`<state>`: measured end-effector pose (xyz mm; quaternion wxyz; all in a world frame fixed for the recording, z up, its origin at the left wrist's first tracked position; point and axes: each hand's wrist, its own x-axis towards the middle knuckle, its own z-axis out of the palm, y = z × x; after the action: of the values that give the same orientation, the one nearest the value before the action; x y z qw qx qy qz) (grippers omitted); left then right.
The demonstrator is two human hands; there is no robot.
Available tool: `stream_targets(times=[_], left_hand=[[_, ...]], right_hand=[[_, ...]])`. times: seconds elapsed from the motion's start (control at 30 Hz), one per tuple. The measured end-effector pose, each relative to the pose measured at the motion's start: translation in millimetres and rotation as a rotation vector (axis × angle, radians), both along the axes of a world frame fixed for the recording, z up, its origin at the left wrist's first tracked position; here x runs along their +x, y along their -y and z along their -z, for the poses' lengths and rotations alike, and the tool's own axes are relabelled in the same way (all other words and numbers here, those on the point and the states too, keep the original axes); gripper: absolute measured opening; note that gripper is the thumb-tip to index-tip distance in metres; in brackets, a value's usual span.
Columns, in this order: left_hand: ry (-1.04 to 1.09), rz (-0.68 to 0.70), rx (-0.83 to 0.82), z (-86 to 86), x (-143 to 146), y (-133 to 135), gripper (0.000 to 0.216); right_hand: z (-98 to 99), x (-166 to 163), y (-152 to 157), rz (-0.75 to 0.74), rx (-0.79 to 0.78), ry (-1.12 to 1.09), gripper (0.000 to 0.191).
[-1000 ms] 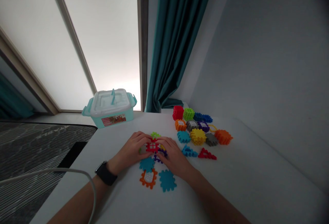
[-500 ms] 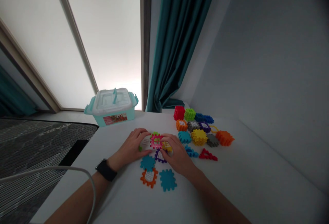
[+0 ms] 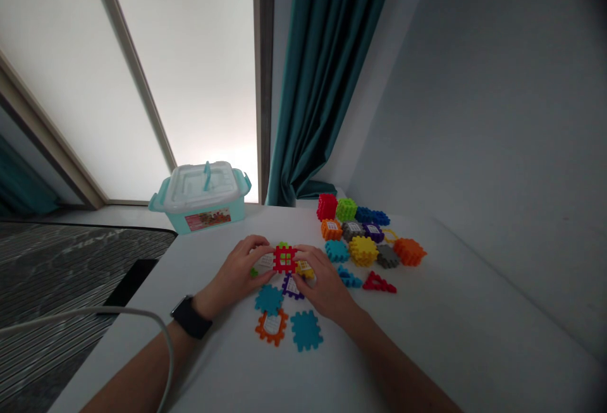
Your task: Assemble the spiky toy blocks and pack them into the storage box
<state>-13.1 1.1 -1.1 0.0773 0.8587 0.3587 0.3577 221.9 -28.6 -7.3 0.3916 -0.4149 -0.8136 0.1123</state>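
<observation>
A red square building block piece point(image 3: 285, 260) with a window-like grid and notched edges is held up between my two hands. The fingers and thumb of my left hand point(image 3: 241, 269) pinch its left edge. On the opposite edge, my right hand point(image 3: 322, 280) grips with thumb and fingers. Partly hidden behind are a green piece point(image 3: 283, 245) and a yellow window piece point(image 3: 305, 269). Below lie a purple frame piece point(image 3: 293, 287), a blue notched piece point(image 3: 269, 299), an orange frame piece point(image 3: 272, 327) and another blue square point(image 3: 306, 331).
Stacked notched blocks stand to the right, among them a red stack point(image 3: 327, 207), a yellow stack point(image 3: 363, 251) and an orange stack point(image 3: 410, 252). A red triangle piece point(image 3: 379, 283) lies before them. A lidded teal box point(image 3: 203, 201) is at back left; a white cable point(image 3: 142, 313) crosses my left forearm.
The held piece has turned slightly and now looks red rather than bright pink. Both hands keep their hold. The whole view has shifted a little, with the table things appearing farther left.
</observation>
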Motion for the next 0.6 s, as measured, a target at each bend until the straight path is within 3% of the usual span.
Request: stream_targets(times=[0.4, 0.6], left_hand=[[0.176, 0.067, -0.234, -17.0, 6, 9, 0.027], [0.197, 0.148, -0.334, -16.2, 5, 7, 0.022]], right_hand=[[-1.3, 5, 1, -0.033, 0.044, -0.006, 0.025], [-2.2, 8, 1, -0.015, 0.144, -0.004, 0.016]])
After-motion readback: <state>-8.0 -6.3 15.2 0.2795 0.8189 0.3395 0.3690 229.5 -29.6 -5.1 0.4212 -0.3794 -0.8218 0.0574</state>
